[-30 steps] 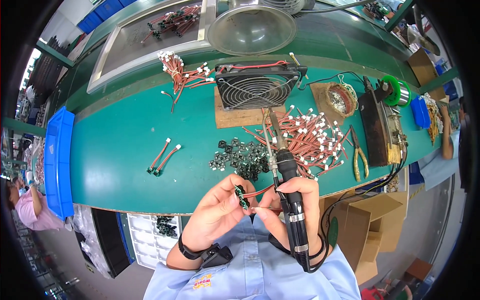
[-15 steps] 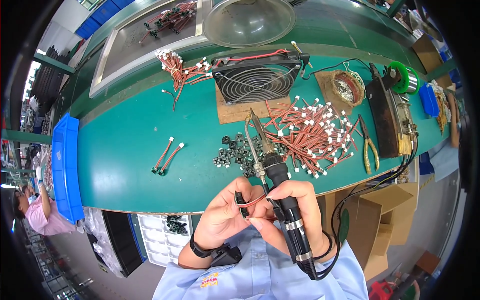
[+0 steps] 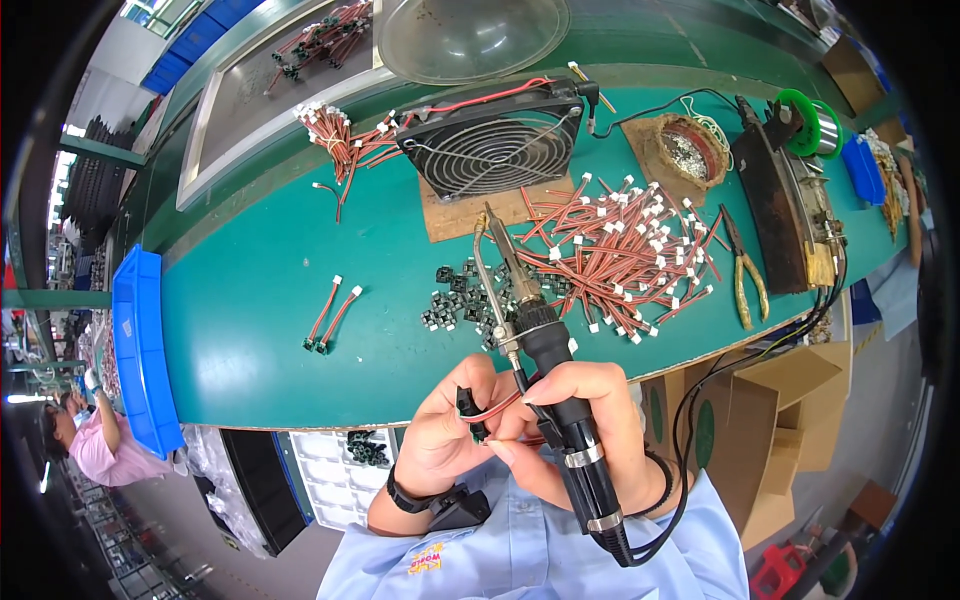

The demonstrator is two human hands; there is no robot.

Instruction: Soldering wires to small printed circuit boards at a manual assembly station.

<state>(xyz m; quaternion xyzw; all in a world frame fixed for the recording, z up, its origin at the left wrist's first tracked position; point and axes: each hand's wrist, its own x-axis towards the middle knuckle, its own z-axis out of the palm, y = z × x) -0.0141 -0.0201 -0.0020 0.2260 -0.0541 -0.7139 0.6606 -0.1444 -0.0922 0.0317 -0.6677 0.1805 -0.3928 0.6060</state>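
A small black connector [image 3: 467,404] with a short red-and-white lead is pinched in the left hand [image 3: 447,432], just below the near edge of the green bench [image 3: 260,300]. The right hand [image 3: 585,425] is wrapped tight around a black soldering iron [image 3: 540,350], tip tilted up over that bench, and both hands meet close to the chest.

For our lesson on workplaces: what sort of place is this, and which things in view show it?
Probably an electronics assembly workshop: the right hand holds a soldering iron over a green workbench, with a heap of red connector leads and a cooling fan.
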